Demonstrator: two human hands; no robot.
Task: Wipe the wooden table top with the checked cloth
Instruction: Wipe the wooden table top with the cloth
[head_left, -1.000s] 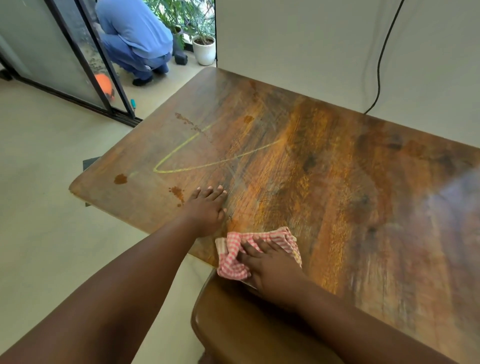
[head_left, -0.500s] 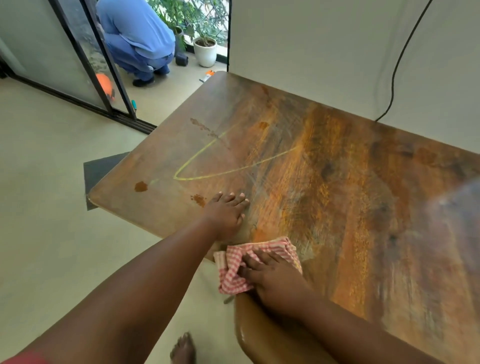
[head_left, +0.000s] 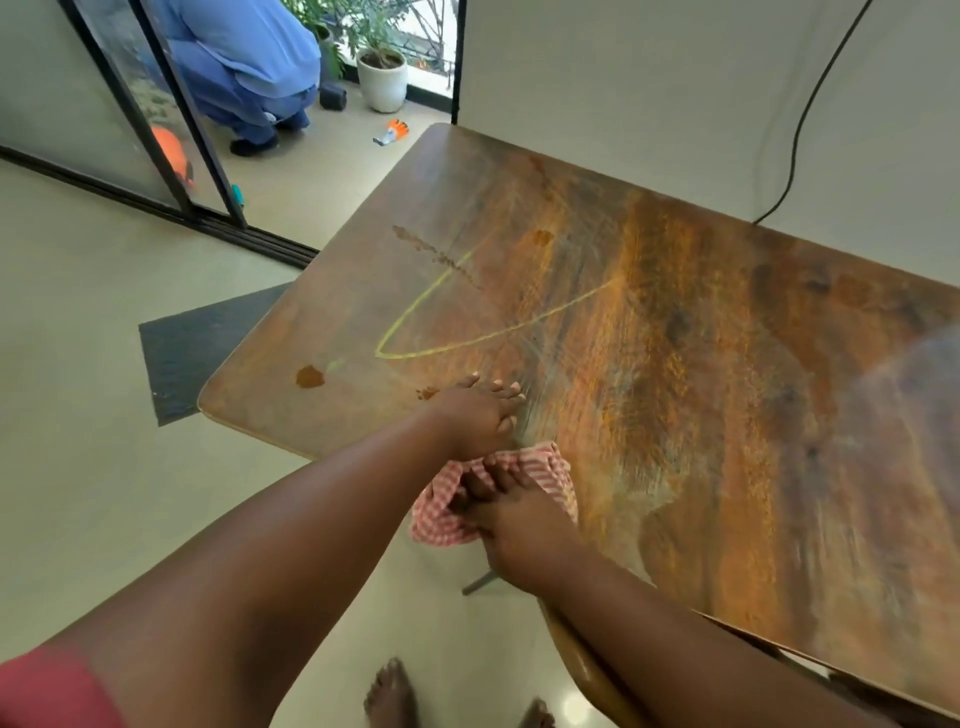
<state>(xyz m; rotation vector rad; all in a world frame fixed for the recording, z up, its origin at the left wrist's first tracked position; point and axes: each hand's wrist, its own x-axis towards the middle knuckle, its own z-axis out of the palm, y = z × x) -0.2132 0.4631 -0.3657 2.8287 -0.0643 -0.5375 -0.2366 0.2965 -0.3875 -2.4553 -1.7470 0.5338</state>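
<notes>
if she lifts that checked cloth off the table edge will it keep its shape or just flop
Probably flop: the checked cloth is already bunched in soft folds under the right hand. It looks thin and light. Part seems to hang past the table edge, so it may slip off if released.

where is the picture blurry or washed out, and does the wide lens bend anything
Head view: the table turns smeary toward its right end, where a pale hazy patch washes out the grain; the table edges bow from the wide lens; the right hand on the cloth and the left hand look fairly sharp.
</notes>
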